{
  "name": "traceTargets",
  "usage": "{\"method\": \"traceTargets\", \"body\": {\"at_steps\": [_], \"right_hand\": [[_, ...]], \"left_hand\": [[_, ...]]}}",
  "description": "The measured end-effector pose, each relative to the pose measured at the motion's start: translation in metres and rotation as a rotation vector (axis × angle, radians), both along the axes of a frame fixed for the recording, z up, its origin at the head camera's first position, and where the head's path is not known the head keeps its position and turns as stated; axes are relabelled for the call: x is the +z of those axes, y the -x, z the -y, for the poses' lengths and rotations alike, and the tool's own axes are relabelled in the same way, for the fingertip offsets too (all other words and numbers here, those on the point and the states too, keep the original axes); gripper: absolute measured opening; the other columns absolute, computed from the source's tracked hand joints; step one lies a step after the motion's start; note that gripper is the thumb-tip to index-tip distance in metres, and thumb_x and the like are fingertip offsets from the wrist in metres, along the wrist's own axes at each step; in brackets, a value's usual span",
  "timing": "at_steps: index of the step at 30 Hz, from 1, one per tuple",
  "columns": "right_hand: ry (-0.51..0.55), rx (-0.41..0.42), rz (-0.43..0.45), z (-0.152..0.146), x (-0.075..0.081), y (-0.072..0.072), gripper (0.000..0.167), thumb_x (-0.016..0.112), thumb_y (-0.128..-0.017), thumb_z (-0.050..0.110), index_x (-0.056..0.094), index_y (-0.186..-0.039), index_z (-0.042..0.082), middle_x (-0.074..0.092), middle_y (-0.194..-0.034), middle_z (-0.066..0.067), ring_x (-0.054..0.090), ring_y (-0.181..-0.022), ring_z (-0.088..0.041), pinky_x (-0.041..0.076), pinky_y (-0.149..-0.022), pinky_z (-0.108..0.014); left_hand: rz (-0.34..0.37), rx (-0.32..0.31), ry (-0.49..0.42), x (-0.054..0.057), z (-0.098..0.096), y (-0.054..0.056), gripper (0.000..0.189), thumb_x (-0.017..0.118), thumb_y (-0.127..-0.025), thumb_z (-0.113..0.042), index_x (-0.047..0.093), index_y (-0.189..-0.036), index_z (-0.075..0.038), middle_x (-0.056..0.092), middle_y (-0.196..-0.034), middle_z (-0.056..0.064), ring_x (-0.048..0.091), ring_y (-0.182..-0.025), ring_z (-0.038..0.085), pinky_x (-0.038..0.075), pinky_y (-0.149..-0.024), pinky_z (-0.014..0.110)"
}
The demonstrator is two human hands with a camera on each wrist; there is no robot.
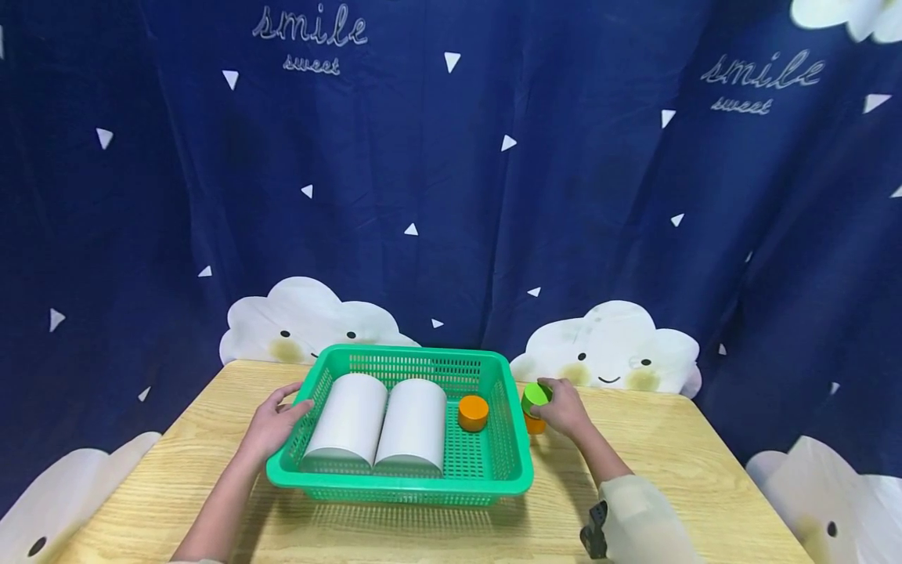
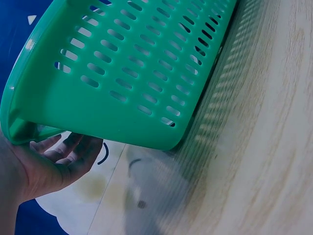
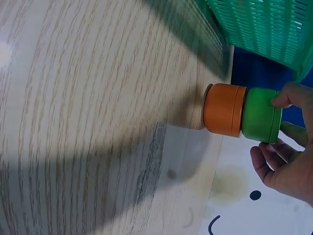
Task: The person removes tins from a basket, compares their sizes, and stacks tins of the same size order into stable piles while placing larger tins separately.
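A rectangular green plastic basket with slotted walls stands on the pale wood-grained counter, and serves here as the landmark. By an onlooker's judgement the work is partly done: three pieces lie within the basket, while two stand outside it, just beyond its right wall. Within the basket, a smooth white left-hand cylinder and a matching white right-hand cylinder lie side by side across the left and middle; a short, round orange canister sits in the right part, with bare slotted floor in front of it. Outside, a short, round green canister sits atop a second orange canister, apparently touching it, so that the pair forms a small column near the basket's right rim. The right hand pinches the green canister between thumb and fingers. The left hand grips the basket's left rim, its thumb over the edge and its fingers bent beneath. Whether the green canister is being set down or lifted cannot be told, nor whether either outside canister, each marked by a seam, contains anything.
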State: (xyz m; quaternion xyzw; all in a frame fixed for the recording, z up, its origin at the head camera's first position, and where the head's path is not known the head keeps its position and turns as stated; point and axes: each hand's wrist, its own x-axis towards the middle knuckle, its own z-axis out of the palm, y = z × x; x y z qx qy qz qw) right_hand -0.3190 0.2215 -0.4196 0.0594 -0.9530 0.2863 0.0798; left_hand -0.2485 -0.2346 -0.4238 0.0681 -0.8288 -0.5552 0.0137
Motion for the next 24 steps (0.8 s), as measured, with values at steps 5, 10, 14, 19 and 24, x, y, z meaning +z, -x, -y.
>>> {"method": "traceTargets", "body": {"at_steps": [5, 10, 14, 19, 24], "right_hand": [[0.005, 0.008, -0.007, -0.001, -0.001, 0.001, 0.061, 0.07, -0.07, 0.012, 0.053, -0.125, -0.008, 0.054, -0.116, -0.029, 0.052, -0.096, -0.033, 0.044, -0.077, -0.039], [0.037, 0.005, 0.004, -0.002, -0.002, 0.001, 0.062, 0.07, -0.071, 0.011, 0.051, -0.127, -0.006, 0.053, -0.116, -0.028, 0.052, -0.093, -0.03, 0.044, -0.075, -0.037], [0.067, 0.006, 0.01, -0.003, -0.004, 0.001, 0.063, 0.07, -0.071, 0.01, 0.049, -0.129, -0.004, 0.051, -0.118, -0.029, 0.051, -0.095, -0.032, 0.045, -0.077, -0.04], [0.083, 0.022, 0.016, -0.006, -0.001, -0.005, 0.06, 0.071, -0.075, 0.011, 0.049, -0.129, -0.005, 0.05, -0.119, -0.032, 0.052, -0.102, -0.04, 0.047, -0.083, -0.048], [0.069, 0.043, -0.002, -0.013, 0.005, -0.009, 0.06, 0.073, -0.076, 0.013, 0.05, -0.128, -0.006, 0.047, -0.123, -0.035, 0.053, -0.103, -0.046, 0.047, -0.085, -0.052]], "left_hand": [[-0.002, -0.001, 0.004, 0.0, 0.0, 0.0, 0.062, 0.05, -0.096, -0.033, 0.027, -0.144, -0.001, 0.053, -0.125, 0.032, 0.064, -0.091, 0.023, 0.054, -0.072, 0.035], [-0.007, -0.005, 0.002, -0.001, 0.0, 0.001, 0.062, 0.05, -0.096, -0.032, 0.027, -0.144, 0.0, 0.053, -0.124, 0.032, 0.065, -0.09, 0.023, 0.055, -0.071, 0.035], [-0.013, -0.009, -0.004, -0.001, 0.0, 0.001, 0.062, 0.05, -0.096, -0.031, 0.026, -0.144, 0.001, 0.053, -0.124, 0.032, 0.065, -0.089, 0.023, 0.055, -0.071, 0.035], [-0.01, -0.007, -0.007, -0.001, 0.0, 0.0, 0.061, 0.05, -0.096, -0.031, 0.027, -0.144, 0.0, 0.053, -0.124, 0.032, 0.065, -0.088, 0.022, 0.055, -0.071, 0.035], [-0.009, -0.009, -0.005, -0.001, 0.0, -0.001, 0.06, 0.05, -0.096, -0.03, 0.027, -0.144, 0.0, 0.053, -0.125, 0.032, 0.065, -0.089, 0.022, 0.055, -0.071, 0.035]]}}
